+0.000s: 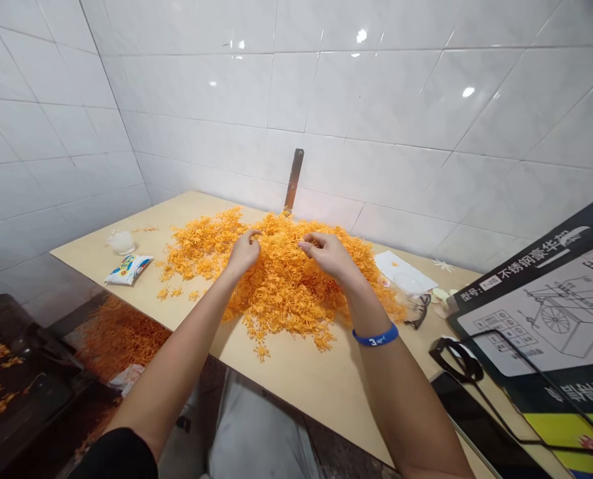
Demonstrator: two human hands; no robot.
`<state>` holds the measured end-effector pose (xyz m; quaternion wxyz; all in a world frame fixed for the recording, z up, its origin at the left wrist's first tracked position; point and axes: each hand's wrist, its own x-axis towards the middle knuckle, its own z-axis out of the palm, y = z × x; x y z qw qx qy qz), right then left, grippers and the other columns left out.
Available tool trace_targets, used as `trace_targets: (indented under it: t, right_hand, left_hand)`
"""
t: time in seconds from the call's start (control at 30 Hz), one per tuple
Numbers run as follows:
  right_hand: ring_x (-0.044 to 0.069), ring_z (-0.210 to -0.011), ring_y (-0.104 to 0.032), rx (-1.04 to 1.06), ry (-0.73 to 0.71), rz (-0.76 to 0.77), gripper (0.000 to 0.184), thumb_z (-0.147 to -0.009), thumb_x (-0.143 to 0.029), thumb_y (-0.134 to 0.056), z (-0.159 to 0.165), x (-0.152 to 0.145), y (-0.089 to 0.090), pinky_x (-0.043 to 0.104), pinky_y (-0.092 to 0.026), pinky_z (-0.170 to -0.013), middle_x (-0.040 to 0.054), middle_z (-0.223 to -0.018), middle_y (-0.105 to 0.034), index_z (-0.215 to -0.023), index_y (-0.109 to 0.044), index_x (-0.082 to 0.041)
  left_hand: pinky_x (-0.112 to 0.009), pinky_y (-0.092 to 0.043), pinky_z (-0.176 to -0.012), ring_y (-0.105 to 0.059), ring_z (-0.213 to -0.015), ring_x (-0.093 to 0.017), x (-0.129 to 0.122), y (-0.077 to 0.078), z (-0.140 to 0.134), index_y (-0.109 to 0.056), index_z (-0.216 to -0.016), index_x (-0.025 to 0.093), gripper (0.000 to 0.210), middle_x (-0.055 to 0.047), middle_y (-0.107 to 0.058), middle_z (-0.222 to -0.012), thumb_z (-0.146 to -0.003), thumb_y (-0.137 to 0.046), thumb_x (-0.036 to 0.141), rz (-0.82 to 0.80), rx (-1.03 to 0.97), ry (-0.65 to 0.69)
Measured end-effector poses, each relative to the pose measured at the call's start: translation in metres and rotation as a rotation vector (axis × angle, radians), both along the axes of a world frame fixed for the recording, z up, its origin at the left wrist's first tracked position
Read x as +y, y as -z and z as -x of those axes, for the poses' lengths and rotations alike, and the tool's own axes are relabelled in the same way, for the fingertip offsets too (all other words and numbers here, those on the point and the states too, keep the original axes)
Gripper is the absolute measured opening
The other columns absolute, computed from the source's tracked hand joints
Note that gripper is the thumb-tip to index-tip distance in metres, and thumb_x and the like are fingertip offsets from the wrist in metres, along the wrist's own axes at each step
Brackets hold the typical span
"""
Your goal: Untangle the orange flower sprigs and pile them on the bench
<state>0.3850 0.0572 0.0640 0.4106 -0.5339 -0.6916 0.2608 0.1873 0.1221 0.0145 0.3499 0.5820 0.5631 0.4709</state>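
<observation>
A large heap of small orange plastic pieces [286, 293], with spiky flower- or spider-like shapes, spreads over the pale table [296, 372]. My left hand [245, 253] is at the heap's middle left, fingers curled in. Whatever those fingers grip, if anything, is hidden. Across from it, my right hand [326, 254] hovers over the heap's right part, thumb and fingertips brought together. Something tiny may be between them, too small to name. A blue wristband [375, 335] circles my right wrist. Several loose orange pieces [177, 293] lie by the heap's left edge.
On the left are a small packet [128, 269] and a clear cup [121, 242]. White paper [405, 273], glasses [419, 311], a phone [480, 422], a black strap [456, 359] and a printed box [546, 313] occupy the right. A metal strip [294, 179] leans against the tiled wall.
</observation>
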Motion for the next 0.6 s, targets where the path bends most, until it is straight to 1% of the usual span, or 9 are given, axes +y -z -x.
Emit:
trace_targets:
  t: [0.07,0.13,0.17,0.23,0.3,0.37,0.43,0.53,0.6]
  right_hand:
    - [0.011,-0.056,-0.036,0.037,0.013,-0.001,0.027,-0.074,-0.044,-0.053,-0.003,0.003,0.002,0.026,-0.028,-0.056,-0.0029,-0.060,-0.043,-0.073,-0.056,-0.017]
    - [0.011,-0.055,-0.035,0.062,0.010,-0.007,0.028,-0.075,-0.044,-0.053,-0.005,0.005,0.004,0.026,-0.028,-0.055,-0.0034,-0.059,-0.042,-0.072,-0.055,-0.017]
    - [0.011,-0.054,-0.035,0.073,0.012,-0.007,0.028,-0.075,-0.044,-0.052,-0.005,0.005,0.005,0.026,-0.028,-0.055,-0.0036,-0.059,-0.042,-0.072,-0.055,-0.017]
    - [0.011,-0.054,-0.036,0.082,0.018,0.000,0.027,-0.075,-0.044,-0.052,-0.002,0.005,0.006,0.026,-0.028,-0.054,-0.0037,-0.059,-0.043,-0.073,-0.055,-0.017]
    - [0.011,-0.056,-0.039,0.066,0.018,0.000,0.027,-0.075,-0.043,-0.053,0.002,0.003,0.006,0.026,-0.029,-0.055,-0.0030,-0.060,-0.046,-0.074,-0.057,-0.016]
    - [0.012,-0.058,-0.041,0.040,0.004,-0.014,0.028,-0.075,-0.042,-0.053,0.007,0.002,0.006,0.026,-0.031,-0.057,-0.0018,-0.061,-0.049,-0.074,-0.059,-0.015]
    - [0.013,-0.061,-0.042,0.026,-0.008,-0.031,0.027,-0.075,-0.040,-0.052,0.012,0.000,0.005,0.027,-0.032,-0.059,-0.0002,-0.065,-0.052,-0.075,-0.062,-0.014]
    - [0.013,-0.065,-0.045,0.055,-0.021,-0.030,0.026,-0.074,-0.034,-0.055,0.016,-0.002,0.004,0.027,-0.033,-0.062,0.0017,-0.074,-0.057,-0.087,-0.065,-0.014]
    - [0.011,-0.060,-0.041,0.124,-0.073,0.037,0.027,-0.075,-0.035,-0.055,0.018,-0.003,0.006,0.026,-0.030,-0.057,-0.0002,-0.069,-0.053,-0.090,-0.064,-0.015]
  left_hand:
    - [-0.030,-0.046,-0.065,-0.061,-0.066,-0.019,-0.003,0.000,-0.003,-0.063,-0.119,0.019,0.040,-0.010,-0.070,-0.096,-0.080,-0.053,0.018,0.016,-0.014,0.067]
    - [-0.032,-0.048,-0.078,-0.065,-0.090,-0.022,-0.008,-0.002,-0.008,-0.062,-0.121,0.019,0.040,-0.013,-0.063,-0.123,-0.083,-0.051,0.022,0.006,-0.051,0.111]
    - [-0.032,-0.047,-0.085,-0.063,-0.102,-0.023,-0.012,-0.004,-0.012,-0.061,-0.123,0.018,0.039,-0.013,-0.058,-0.132,-0.087,-0.047,0.027,-0.001,-0.076,0.130]
    - [-0.033,-0.046,-0.091,-0.056,-0.118,-0.024,-0.020,-0.009,-0.020,-0.055,-0.129,0.019,0.045,-0.012,-0.053,-0.138,-0.094,-0.036,0.038,-0.011,-0.134,0.177]
    - [-0.033,-0.047,-0.092,-0.052,-0.124,-0.024,-0.030,-0.013,-0.030,-0.048,-0.136,0.021,0.051,-0.012,-0.051,-0.141,-0.095,-0.034,0.048,-0.023,-0.214,0.247]
    - [-0.033,-0.047,-0.092,-0.051,-0.126,-0.025,-0.038,-0.017,-0.039,-0.044,-0.138,0.021,0.057,-0.013,-0.051,-0.140,-0.090,-0.048,0.051,-0.052,-0.289,0.300]
    - [-0.032,-0.048,-0.089,-0.055,-0.120,-0.026,-0.042,-0.020,-0.045,-0.047,-0.134,0.018,0.058,-0.014,-0.057,-0.132,-0.084,-0.060,0.045,-0.088,-0.355,0.272]
    - [-0.030,-0.049,-0.085,-0.060,-0.110,-0.023,-0.040,-0.021,-0.049,-0.062,-0.115,0.015,0.036,-0.012,-0.067,-0.116,-0.088,-0.056,0.037,-0.144,-0.442,0.157]
    - [-0.029,-0.048,-0.088,-0.060,-0.110,-0.021,-0.038,-0.020,-0.048,-0.067,-0.101,0.015,0.026,-0.010,-0.070,-0.108,-0.090,-0.052,0.032,-0.179,-0.474,0.141]
